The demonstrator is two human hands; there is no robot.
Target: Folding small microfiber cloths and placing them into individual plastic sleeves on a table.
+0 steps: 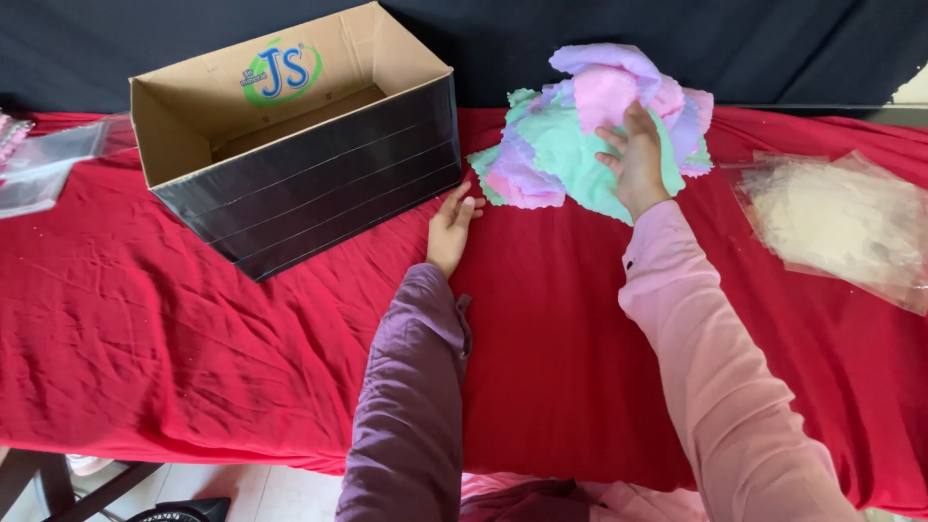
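Looking from the left edge of the frame, I see crumpled clear plastic bags (43,164) on a red cloth-covered table (193,329). Right of them, upper left, stands an open cardboard box (290,145) with dark taped sides, tipped so its mouth faces me. At centre, my left hand (450,224) lies flat on the red cloth just beside the box's near corner, fingers stretched out and holding nothing. Upper right of centre, my right hand (638,159) presses on a heap of pastel cloths (580,135) in mint, pink and lilac, fingers spread over the top layer, not yet pinching. I judge a clean pick needs one single cloth edge gathered. More clear bags (841,222) lie at far right.
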